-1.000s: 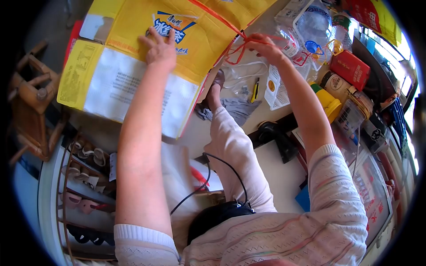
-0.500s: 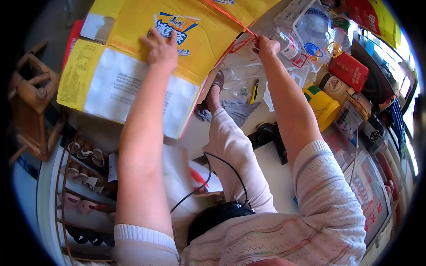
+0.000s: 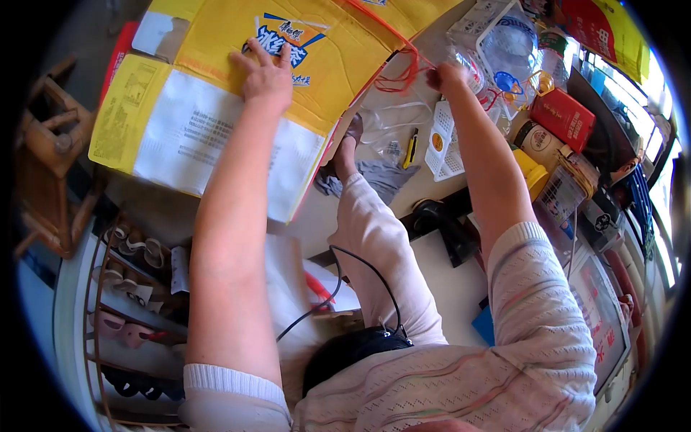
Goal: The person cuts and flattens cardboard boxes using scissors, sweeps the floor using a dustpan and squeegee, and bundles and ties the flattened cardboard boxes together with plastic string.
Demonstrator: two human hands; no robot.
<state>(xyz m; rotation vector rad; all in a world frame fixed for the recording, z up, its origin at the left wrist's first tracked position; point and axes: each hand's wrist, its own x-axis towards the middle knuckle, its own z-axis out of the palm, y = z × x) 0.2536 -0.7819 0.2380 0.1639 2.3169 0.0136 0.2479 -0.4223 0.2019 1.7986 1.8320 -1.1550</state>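
Observation:
Flattened yellow cardboard boxes (image 3: 209, 54) lie in a stack at the upper left, with white panels and blue lettering on top. My left hand (image 3: 266, 78) rests on the top cardboard, its fingers spread over the printed logo. A red plastic string (image 3: 381, 27) runs across the stack to its right edge, where loose loops hang. My right hand (image 3: 448, 78) is closed on the string just right of the stack, pulling it out from the edge. How the string passes under the cardboard is hidden.
A yellow utility knife (image 3: 411, 148) and a grey cloth (image 3: 381, 180) lie on the floor near my foot. Plastic bottles (image 3: 507, 43), a white basket (image 3: 440, 147) and a red box (image 3: 563, 119) crowd the right. A shoe rack (image 3: 137, 327) and wooden stool (image 3: 57, 137) stand left.
My right hand has moved right with the string, away from the stack's edge. My left hand stays flat on the cardboard, shifted very slightly.

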